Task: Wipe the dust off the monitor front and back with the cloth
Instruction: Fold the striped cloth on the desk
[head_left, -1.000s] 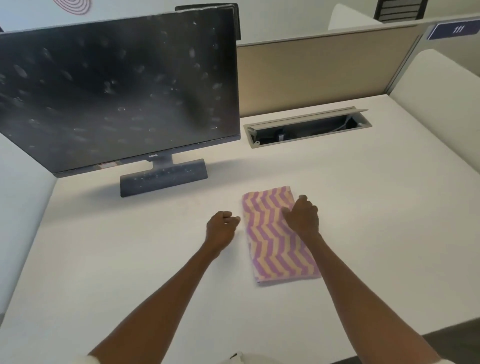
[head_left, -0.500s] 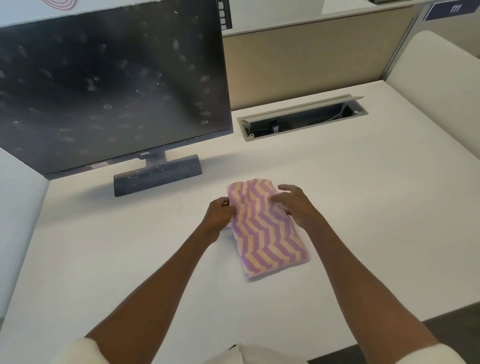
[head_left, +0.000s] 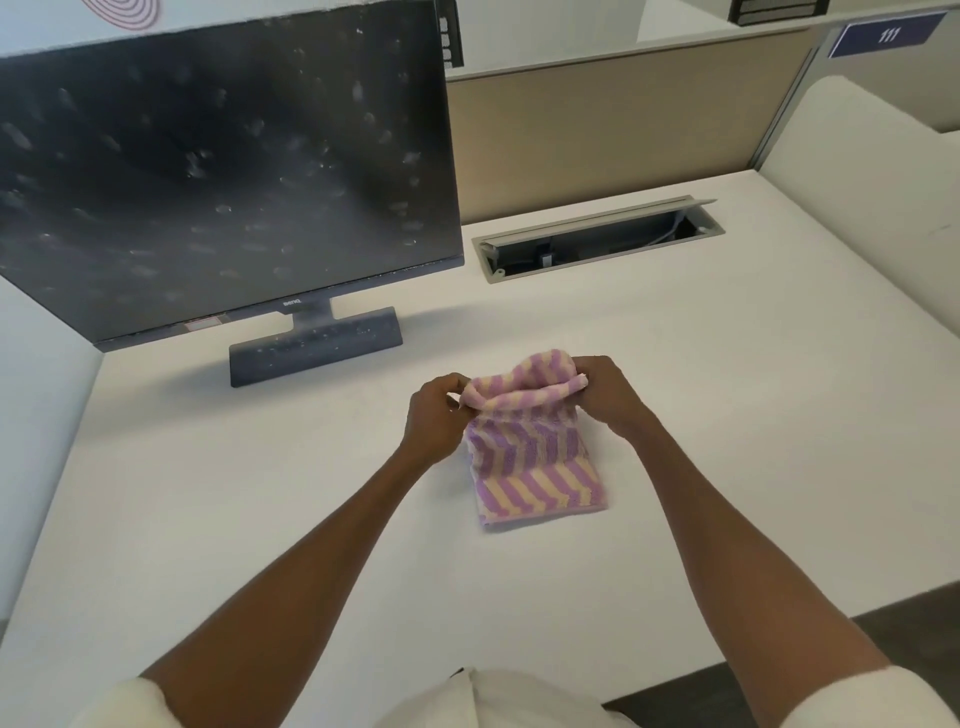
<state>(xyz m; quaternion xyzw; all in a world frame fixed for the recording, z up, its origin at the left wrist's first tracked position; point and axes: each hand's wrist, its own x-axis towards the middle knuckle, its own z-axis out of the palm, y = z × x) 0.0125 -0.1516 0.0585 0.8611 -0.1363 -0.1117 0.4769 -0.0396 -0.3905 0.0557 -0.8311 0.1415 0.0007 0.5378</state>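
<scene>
A black monitor stands at the back left of the white desk, its dark screen speckled with dust and its base dusty too. A folded purple and yellow zigzag cloth lies in the middle of the desk. My left hand pinches the cloth's far left corner. My right hand pinches the far right corner. Between them the far edge is lifted and bunched, while the near half still rests flat on the desk. The monitor's back is hidden.
An open cable tray is sunk into the desk to the right of the monitor. A beige partition runs along the back, and a white divider closes the right side. The desk's near edge falls off at lower right.
Both hands went from resting on or beside the flat cloth to gripping its far corners. The far edge has risen off the desk and bunched up.
</scene>
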